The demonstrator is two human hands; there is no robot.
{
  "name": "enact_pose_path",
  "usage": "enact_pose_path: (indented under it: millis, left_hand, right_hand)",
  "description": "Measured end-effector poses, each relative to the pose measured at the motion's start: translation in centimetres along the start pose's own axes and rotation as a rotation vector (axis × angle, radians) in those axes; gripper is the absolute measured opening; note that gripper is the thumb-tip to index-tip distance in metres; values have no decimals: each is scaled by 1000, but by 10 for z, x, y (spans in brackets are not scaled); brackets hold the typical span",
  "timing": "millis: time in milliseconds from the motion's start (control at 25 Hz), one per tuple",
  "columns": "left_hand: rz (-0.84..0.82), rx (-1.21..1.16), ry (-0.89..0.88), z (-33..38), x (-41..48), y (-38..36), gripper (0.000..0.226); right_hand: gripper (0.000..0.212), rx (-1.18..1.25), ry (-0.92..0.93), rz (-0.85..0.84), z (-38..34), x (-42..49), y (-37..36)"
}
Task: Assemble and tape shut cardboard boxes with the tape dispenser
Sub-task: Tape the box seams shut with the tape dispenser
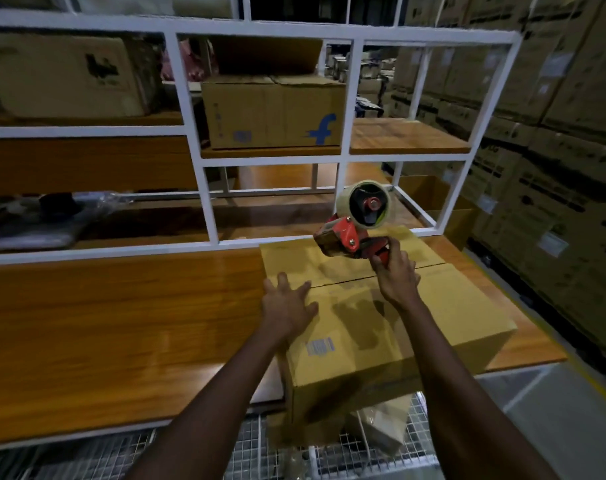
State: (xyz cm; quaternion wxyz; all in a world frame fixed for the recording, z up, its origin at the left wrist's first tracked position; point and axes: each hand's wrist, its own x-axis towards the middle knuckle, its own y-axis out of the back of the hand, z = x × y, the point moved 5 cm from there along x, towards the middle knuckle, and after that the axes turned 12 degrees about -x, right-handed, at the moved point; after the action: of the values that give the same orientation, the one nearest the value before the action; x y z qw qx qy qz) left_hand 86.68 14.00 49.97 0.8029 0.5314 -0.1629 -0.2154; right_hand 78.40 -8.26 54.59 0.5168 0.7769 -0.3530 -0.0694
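a cardboard box [381,327] sits on the right part of a wooden table [121,323], its near end hanging past the table's front edge. its top flaps are folded down and meet in a seam that runs across the lid, and no tape shows along it. a small printed label [319,347] is on the near flap, its text too blurred to read.

the left hand [287,303] lies flat on the near flap at the left end of the seam, fingers straight and spread, holding nothing. the right hand [395,275] is wrapped round the handle of a red tape dispenser [350,237]. the handle is mostly hidden inside the fist. the dispenser is over the far flap, its head pointing left and its roll of clear tape [363,202] on top. whether its head touches the cardboard cannot be told.

behind the table stands a white metal rack [204,188]. one of its shelves bears a brown carton with a blue logo [273,112], flaps loosely shut. the left shelves are dark, and the carton and wrapped things there are hard to make out. stacked cartons [554,133] fill the right side, their print unreadable. below the table edge is wire mesh [329,452], with something crumpled under the box's overhang, in shadow. both forearms are cut off by the bottom of the view.
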Motion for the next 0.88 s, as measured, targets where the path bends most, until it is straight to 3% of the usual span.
enact_pose_path:
  millis: [160, 240, 440, 600, 880]
  left_hand:
    - [171, -270, 112, -5, -21, -15, 52]
    - [149, -285, 137, 0, -23, -23, 53]
    - [49, -251, 108, 27, -30, -42, 62]
    - [42, -186, 127, 44, -38, -45, 65]
    - [49, -142, 108, 47, -36, -44, 66]
  right_hand:
    - [45, -59, 48, -17, -8, -13, -6]
    - [45, -79, 70, 3, -6, -17, -2]
    - [74, -73, 150, 63, 2, -13, 14]
    - [36, -58, 176, 1, 16, 0, 16]
    - [25, 38, 260, -94, 24, 22, 7]
